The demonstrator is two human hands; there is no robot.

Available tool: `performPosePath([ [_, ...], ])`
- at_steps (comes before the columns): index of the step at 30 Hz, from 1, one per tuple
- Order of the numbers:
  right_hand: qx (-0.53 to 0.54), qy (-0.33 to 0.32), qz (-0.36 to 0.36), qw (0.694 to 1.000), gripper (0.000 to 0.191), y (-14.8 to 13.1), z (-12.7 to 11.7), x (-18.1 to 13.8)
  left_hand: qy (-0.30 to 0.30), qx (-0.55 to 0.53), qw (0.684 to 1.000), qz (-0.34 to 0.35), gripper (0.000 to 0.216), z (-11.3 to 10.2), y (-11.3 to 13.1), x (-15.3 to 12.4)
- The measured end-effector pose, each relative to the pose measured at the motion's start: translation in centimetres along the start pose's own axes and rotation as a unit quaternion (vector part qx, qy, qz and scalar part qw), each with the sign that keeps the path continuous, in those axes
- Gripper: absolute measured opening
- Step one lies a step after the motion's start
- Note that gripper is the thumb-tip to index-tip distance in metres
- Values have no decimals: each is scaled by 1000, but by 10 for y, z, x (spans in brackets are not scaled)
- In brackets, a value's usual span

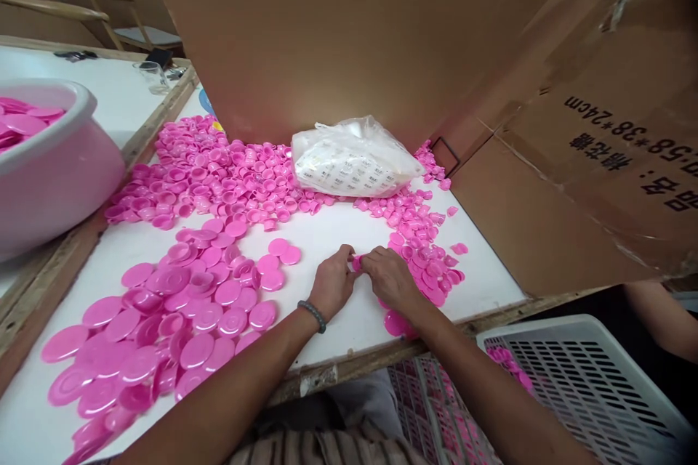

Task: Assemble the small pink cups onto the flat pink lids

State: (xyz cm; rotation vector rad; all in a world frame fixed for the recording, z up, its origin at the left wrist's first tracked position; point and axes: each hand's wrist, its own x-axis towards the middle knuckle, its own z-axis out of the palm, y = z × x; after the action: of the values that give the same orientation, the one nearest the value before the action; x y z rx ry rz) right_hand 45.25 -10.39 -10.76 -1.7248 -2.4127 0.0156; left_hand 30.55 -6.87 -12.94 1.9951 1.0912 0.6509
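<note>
My left hand (331, 283) and my right hand (388, 277) meet over the white table (338, 232), fingers pinched together on one small pink cap (357, 262) held between them. A bead bracelet sits on my left wrist. Flat pink lids (163, 320) lie spread to the left of my hands. Small pink caps (229, 174) are heaped behind and trail down the right side (430, 269). Another pink lid (395, 323) lies under my right forearm.
A clear plastic bag of small white parts (352, 160) rests on the caps at the back. Brown cardboard walls (545, 182) enclose the back and right. A white basin with pink lids (49, 160) stands at left. A white slotted crate (572, 370) sits low right.
</note>
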Motion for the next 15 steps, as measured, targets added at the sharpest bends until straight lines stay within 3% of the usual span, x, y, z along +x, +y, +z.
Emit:
performPosePath([
  [6, -35, -17, -22, 999, 23, -7, -3, 5, 5, -12, 1000, -4, 32, 1, -2, 1],
  [10, 55, 15, 48, 997, 23, -4, 0, 2, 8, -43, 999, -8, 32, -3, -3, 1],
  [12, 180, 35, 137, 973, 22, -3, 2, 0, 9, -39, 999, -5, 28, -9, -3, 0],
  [15, 398, 10, 250, 883, 22, -7, 6, 0, -11, -46, 999, -12, 16, -21, -3, -3],
])
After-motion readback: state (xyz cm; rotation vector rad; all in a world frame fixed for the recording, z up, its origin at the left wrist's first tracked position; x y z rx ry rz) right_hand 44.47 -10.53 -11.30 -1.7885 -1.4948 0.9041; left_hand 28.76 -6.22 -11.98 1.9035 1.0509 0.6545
